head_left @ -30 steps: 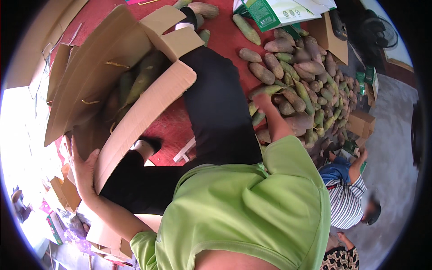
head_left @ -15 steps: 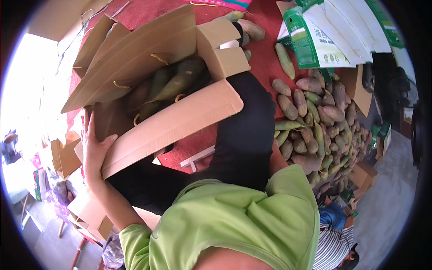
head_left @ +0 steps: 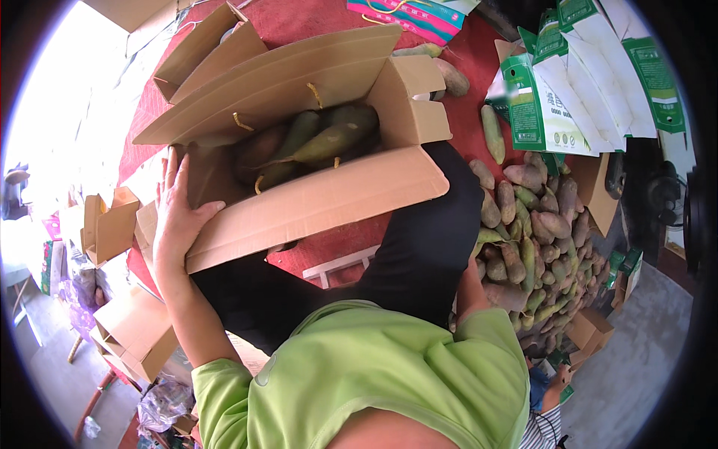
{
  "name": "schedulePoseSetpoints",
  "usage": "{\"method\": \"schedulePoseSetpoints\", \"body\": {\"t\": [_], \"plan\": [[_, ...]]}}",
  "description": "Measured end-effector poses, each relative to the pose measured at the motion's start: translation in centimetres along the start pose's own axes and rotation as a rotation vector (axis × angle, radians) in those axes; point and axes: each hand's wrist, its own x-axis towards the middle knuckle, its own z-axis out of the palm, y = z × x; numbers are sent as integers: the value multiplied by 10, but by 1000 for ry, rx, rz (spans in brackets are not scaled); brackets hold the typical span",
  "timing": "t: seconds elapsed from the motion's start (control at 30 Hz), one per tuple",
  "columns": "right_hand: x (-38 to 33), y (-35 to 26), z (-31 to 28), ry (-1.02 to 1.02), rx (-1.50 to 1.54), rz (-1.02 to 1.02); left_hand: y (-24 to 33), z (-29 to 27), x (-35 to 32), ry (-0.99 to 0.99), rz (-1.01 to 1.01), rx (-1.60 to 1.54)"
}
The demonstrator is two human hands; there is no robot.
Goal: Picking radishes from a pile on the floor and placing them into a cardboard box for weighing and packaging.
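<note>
An open cardboard box (head_left: 321, 209) stands in front of me with its flaps up and yellow cord loops along its sides. Inside lie several long green radishes (head_left: 336, 141), partly in shadow. My left hand (head_left: 178, 213) rests against the box's left end, fingers stretched out and thumb apart over the near flap's corner. The right forearm (head_left: 470, 288) runs down beside my right thigh, close to a large pile of green and brownish-purple radishes (head_left: 553, 224). My leg hides most of the right hand, and its fingers do not show.
Flattened green and white cartons (head_left: 568, 90) are stacked at the far right. A pink and blue carton (head_left: 411, 19) lies beyond the box on the red carpet (head_left: 299, 19). More cardboard boxes (head_left: 134, 329) stand at the left. At lower right, a person in striped clothing (head_left: 544, 430) is partly visible.
The view has shifted, so the box and the radish pile sit differently in it. My left hand stays at the box's left end, its fingers still spread.
</note>
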Motion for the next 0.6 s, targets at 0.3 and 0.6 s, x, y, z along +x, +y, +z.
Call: {"method": "schedulePoseSetpoints", "body": {"t": [0.3,0.6], "plan": [[9,-341,-22,119,-326,-422,4,-3,-2,-14,-46,17],[-40,-544,14,-169,-22,-886,4,-4,-3,-2,-43,30]]}}
